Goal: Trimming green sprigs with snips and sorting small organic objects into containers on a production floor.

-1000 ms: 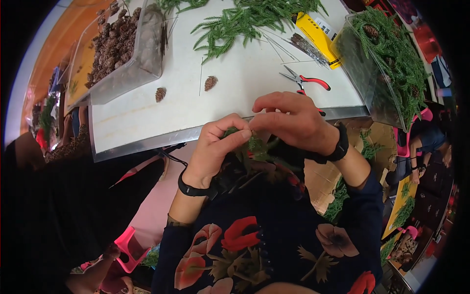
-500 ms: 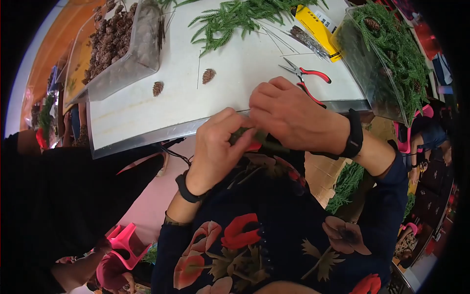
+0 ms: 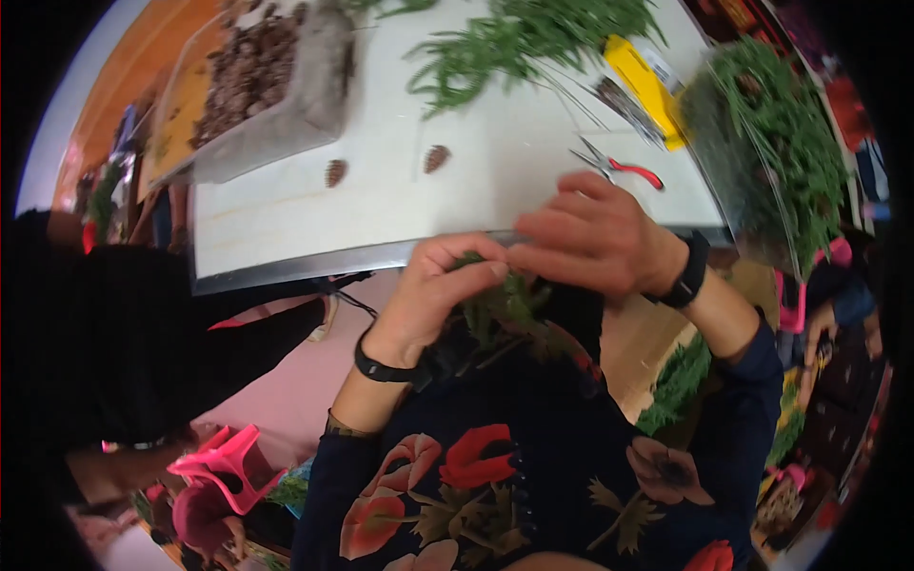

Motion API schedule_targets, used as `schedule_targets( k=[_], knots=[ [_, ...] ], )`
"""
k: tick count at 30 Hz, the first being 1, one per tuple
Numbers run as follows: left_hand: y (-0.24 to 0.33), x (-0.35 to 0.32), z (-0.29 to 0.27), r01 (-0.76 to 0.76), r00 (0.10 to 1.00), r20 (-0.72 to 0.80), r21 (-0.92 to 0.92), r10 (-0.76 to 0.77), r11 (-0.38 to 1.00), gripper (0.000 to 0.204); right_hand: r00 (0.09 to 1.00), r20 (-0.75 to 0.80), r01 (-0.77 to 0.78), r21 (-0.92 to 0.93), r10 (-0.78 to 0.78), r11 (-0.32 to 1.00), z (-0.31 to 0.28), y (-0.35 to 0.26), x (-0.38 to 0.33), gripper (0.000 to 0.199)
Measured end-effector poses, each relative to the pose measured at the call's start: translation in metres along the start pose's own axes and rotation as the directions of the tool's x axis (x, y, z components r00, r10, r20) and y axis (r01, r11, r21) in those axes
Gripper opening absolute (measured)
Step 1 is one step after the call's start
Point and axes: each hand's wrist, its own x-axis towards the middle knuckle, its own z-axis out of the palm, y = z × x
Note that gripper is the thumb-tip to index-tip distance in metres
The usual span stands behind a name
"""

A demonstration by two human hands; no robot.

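In front of my floral dark top, just off the table's near edge, my left hand (image 3: 428,295) pinches a green sprig (image 3: 500,305) between thumb and fingers; its leaves hang below the hand. My right hand (image 3: 600,238) is close beside it, somewhat blurred, with fingers stretched out and spread toward my left fingertips. Nothing shows in it, though its thumb is hidden. Beyond my right hand lie pliers (image 3: 624,169) with red and black handles. Two pine cones (image 3: 436,158) (image 3: 336,172) rest separately on the white tabletop (image 3: 286,219).
A clear bin (image 3: 276,152) of pine cones stands at the far left. Green sprigs (image 3: 524,43) are heaped at the back, beside thin wires and a yellow packet (image 3: 640,86). At right is a bin of greenery (image 3: 776,152). Pink stools (image 3: 228,466) and other people are around.
My right hand's fingers have gone from curled against my left hand to stretched out. More of the sprig shows now. The view has shifted, so the table's things appear farther right.
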Motion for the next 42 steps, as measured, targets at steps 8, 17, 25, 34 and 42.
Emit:
schedule_targets(
  k=[8, 17, 25, 34, 42],
  knots=[
    [0.001, -0.009, 0.006, -0.217, 0.965, -0.010, 0.523, 0.261, 0.824, 0.009, 0.948, 0.242, -0.230, 0.067, 0.208, 0.971, -0.007, -0.023, 0.027, 0.022],
    [0.002, -0.007, -0.004, -0.163, 0.985, 0.096, 0.302, 0.140, 0.939, 0.008, 0.968, 0.090, -0.242, 0.083, 0.235, 0.967, -0.005, -0.026, 0.022, 0.014],
    [-0.001, -0.006, -0.003, -0.049, 0.990, 0.141, 0.158, 0.027, 0.986, 0.010, 0.973, 0.229, 0.052, -0.212, -0.003, 0.976, -0.020, -0.032, 0.026, 0.017],
    [0.003, -0.007, 0.008, -0.393, 0.799, 0.128, 0.851, 0.587, 0.349, 0.011, 0.799, 0.264, -0.585, 0.136, 0.540, 0.799, 0.004, -0.033, 0.012, 0.014],
    [-0.004, -0.010, 0.001, -0.212, 0.907, -0.203, 0.537, 0.369, 0.816, 0.004, 0.579, 0.138, -0.760, -0.266, 0.803, 0.593, -0.007, -0.006, -0.044, 0.040]
  ],
)
